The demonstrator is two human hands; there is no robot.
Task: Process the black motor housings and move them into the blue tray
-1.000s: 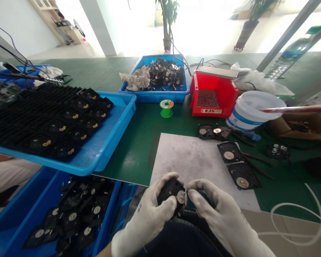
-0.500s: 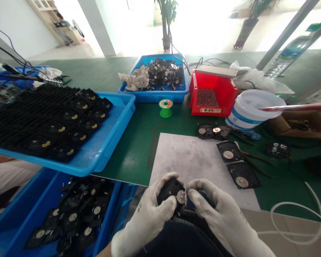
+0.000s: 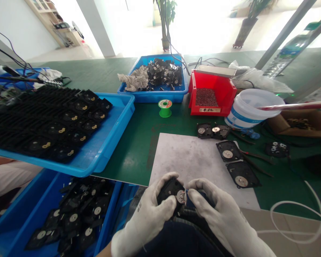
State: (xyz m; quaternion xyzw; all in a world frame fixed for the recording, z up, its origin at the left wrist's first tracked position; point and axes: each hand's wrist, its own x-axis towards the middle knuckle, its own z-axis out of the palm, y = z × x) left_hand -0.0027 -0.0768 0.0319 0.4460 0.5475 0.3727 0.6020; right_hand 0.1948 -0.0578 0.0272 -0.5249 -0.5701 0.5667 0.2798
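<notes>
My left hand (image 3: pixel 156 207), in a white glove, is wrapped round a black plastic housing (image 3: pixel 168 190) with a silver metal disc (image 3: pixel 181 196) at its right end. The thumb presses on the housing's face just beside the disc. My right hand (image 3: pixel 212 205), gloved too, has thumb and index finger pinched together close to the disc's outer edge. Whatever lies between those fingertips is too small to make out. Both hands are over my lap, at the near edge of a white paper sheet (image 3: pixel 187 157). Two similar housings (image 3: pixel 242 176) with silver discs lie on the sheet's right side.
A blue tray (image 3: pixel 115 132) of stacked black housings stands left; below it, a blue bin (image 3: pixel 18 232) holds more disc-fitted ones. Farther back are a parts tray (image 3: pixel 160 95), a green solder spool (image 3: pixel 165 109), a red bin (image 3: pixel 232 96) and a white bucket (image 3: pixel 242 110). Tweezers (image 3: pixel 256 162) lie right.
</notes>
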